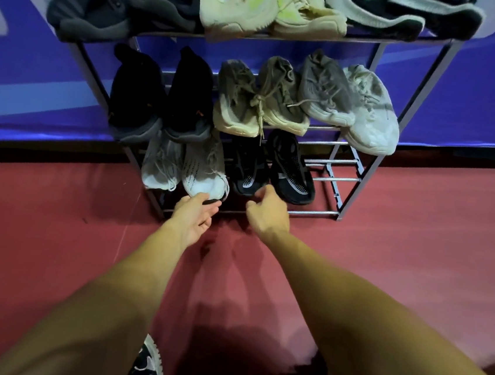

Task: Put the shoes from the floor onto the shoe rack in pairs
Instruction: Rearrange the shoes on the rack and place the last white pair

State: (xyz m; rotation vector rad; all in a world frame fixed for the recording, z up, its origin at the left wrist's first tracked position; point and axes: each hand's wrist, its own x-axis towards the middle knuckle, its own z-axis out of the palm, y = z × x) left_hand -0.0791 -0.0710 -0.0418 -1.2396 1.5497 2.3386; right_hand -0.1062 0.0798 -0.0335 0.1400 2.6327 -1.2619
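Note:
A metal shoe rack (361,168) stands against a blue wall with shoes on three shelves. On the bottom shelf sit a white pair (186,165) and a black mesh pair (276,166). My left hand (195,218) is palm up just below the toe of the right white shoe, fingers apart, holding nothing. My right hand (268,211) hovers with loosely curled fingers at the toe of the left black shoe; I cannot tell if it touches it. The middle shelf holds a black pair (161,99), a beige pair (261,103) and a grey-white pair (349,106).
The top shelf carries a dark grey pair (106,4), a cream pair (265,3) and a black-and-white pair (402,11). The bottom shelf's right end (332,178) shows bare rods. The floor (416,251) is red. A patterned shoe (148,366) shows at the bottom edge.

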